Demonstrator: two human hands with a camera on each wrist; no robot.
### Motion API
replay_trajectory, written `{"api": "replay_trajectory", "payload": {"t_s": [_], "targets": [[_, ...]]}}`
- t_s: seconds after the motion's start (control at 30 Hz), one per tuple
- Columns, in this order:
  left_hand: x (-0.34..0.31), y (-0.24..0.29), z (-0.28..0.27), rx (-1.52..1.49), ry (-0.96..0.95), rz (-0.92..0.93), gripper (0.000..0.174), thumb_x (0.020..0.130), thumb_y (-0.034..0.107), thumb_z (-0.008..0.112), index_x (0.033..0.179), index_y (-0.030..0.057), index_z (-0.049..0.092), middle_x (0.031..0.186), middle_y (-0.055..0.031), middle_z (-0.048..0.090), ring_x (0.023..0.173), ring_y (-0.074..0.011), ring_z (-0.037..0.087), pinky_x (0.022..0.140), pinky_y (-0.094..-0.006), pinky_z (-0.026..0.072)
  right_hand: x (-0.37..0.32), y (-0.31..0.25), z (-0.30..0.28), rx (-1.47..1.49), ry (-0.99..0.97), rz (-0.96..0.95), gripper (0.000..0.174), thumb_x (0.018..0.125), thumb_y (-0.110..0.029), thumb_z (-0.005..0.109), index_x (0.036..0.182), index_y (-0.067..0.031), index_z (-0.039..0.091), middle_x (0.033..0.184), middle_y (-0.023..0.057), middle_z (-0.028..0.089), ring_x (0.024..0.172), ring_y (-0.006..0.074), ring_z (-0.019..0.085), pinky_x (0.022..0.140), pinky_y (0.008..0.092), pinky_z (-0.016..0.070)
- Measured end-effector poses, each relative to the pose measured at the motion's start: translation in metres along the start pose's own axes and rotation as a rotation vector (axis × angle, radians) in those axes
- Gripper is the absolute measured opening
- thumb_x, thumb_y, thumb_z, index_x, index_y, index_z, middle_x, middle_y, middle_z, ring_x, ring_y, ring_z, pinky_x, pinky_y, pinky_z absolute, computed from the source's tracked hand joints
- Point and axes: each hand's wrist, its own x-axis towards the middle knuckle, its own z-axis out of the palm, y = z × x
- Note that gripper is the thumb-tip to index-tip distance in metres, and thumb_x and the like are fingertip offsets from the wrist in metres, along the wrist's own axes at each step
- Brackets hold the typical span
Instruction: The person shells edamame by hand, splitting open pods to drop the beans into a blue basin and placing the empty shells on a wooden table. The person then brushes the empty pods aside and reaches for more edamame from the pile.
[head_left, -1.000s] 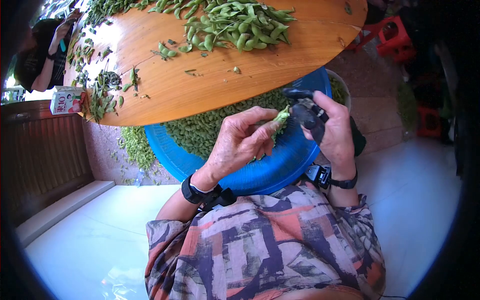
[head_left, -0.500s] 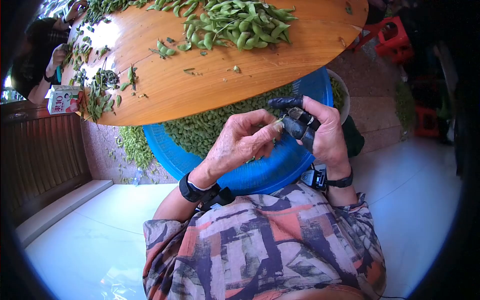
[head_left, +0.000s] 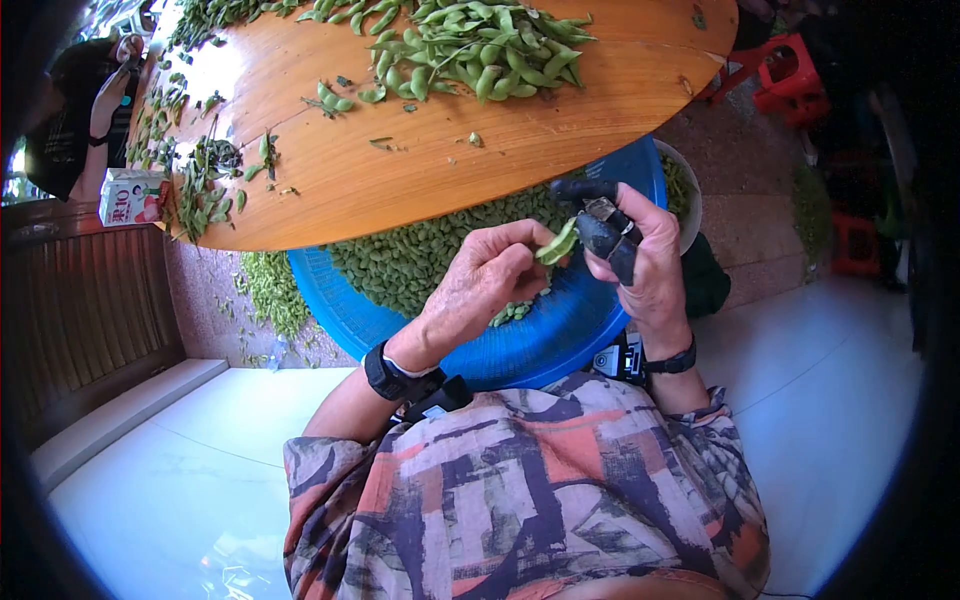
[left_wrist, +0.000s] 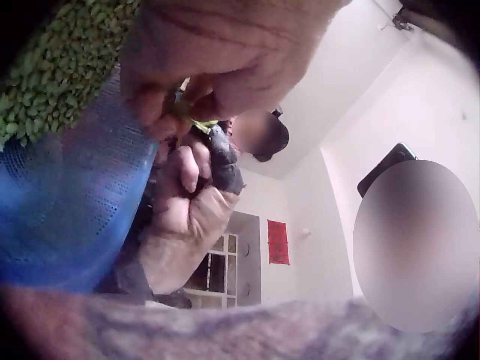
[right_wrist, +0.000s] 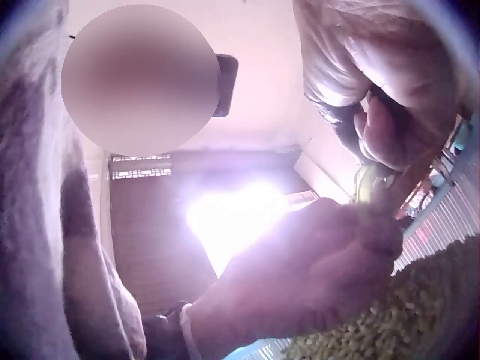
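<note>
A green soybean pod (head_left: 556, 246), split along its length, is held between the two hands above a blue basin (head_left: 590, 335). My left hand (head_left: 470, 285) pinches its lower end between thumb and curled fingers. At the upper end, my right hand (head_left: 652, 250) grips it with fingertips in black covers (head_left: 603, 238). In the left wrist view, a bit of green pod (left_wrist: 204, 124) shows between the fingers of both hands. Shelled green beans (head_left: 400, 265) heap up in the basin beneath.
Over the basin's far side reaches a wooden table (head_left: 400, 180) with a pile of pods (head_left: 490, 55) and a small carton (head_left: 132, 197). Green husks (head_left: 272, 290) lie on the floor at left. A red stool (head_left: 790, 80) stands at right. Another person's arm (head_left: 105, 105) is at far left.
The pod was mostly hidden between the fingertips half a second ago; now its split length shows. My right hand has shifted slightly right and up since then. The other person's arms have moved.
</note>
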Motion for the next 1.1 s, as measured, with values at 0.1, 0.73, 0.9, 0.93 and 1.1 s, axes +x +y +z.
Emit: {"api": "replay_trajectory", "payload": {"t_s": [0.1, 0.73, 0.9, 0.93, 1.1], "targets": [[-0.002, 0.003, 0.002, 0.09, -0.003, 0.042, 0.027, 0.095, 0.015, 0.043, 0.1, -0.0011, 0.063, 0.071, 0.001, 0.053, 0.06, -0.0066, 0.042, 0.059, -0.0213, 0.0353, -0.001, -0.01, -0.001, 0.018, 0.017, 0.005, 0.056, 0.088, -0.036, 0.066, 0.123, 0.0071, 0.056, 0.069, -0.0064, 0.048, 0.052, -0.0008, 0.037, 0.044, 0.0164, 0.0276], [-0.01, 0.144, -0.134, 1.791, 0.648, 0.537, 0.015, 0.083, 0.005, 0.066, 0.097, 0.0052, 0.068, 0.099, -0.0103, 0.062, 0.086, -0.0289, 0.063, 0.076, -0.0381, 0.0496, 0.0, -0.029, -0.087, -0.703, 0.432, -0.101, 0.025, 0.083, 0.009, 0.054, 0.106, 0.0053, 0.063, 0.087, 0.0002, 0.063, 0.08, 0.0078, 0.056, 0.071, 0.0231, 0.0461], [-0.013, 0.147, -0.13, 1.684, 0.651, 0.543, 0.009, 0.083, 0.006, 0.066, 0.091, 0.0032, 0.065, 0.091, -0.0101, 0.064, 0.082, -0.0266, 0.064, 0.071, -0.0352, 0.0506, 0.003, -0.039, -0.057, -0.618, 0.309, -0.242, 0.02, 0.084, 0.004, 0.059, 0.103, 0.0029, 0.065, 0.083, 0.0023, 0.065, 0.078, 0.0079, 0.059, 0.07, 0.0235, 0.0474], [-0.015, 0.145, -0.125, 1.528, 0.688, 0.572, 0.009, 0.084, 0.007, 0.066, 0.092, 0.0034, 0.065, 0.088, -0.0099, 0.065, 0.079, -0.0247, 0.065, 0.069, -0.0341, 0.0508, 0.003, -0.041, -0.048, -0.617, 0.319, -0.239, 0.02, 0.084, 0.004, 0.059, 0.103, 0.0029, 0.065, 0.083, 0.0023, 0.065, 0.078, 0.0079, 0.059, 0.07, 0.0235, 0.0474], [-0.025, 0.109, -0.043, 0.652, 0.493, 0.418, 0.004, 0.09, 0.0, 0.061, 0.093, 0.0, 0.062, 0.075, -0.0027, 0.062, 0.06, -0.0103, 0.058, 0.055, -0.0246, 0.0486, 0.001, -0.029, -0.005, 0.042, -0.01, -0.113, 0.046, 0.102, -0.035, 0.044, 0.119, 0.0036, 0.06, 0.082, 0.0052, 0.066, 0.058, 0.0038, 0.052, 0.048, 0.0185, 0.042]]}}
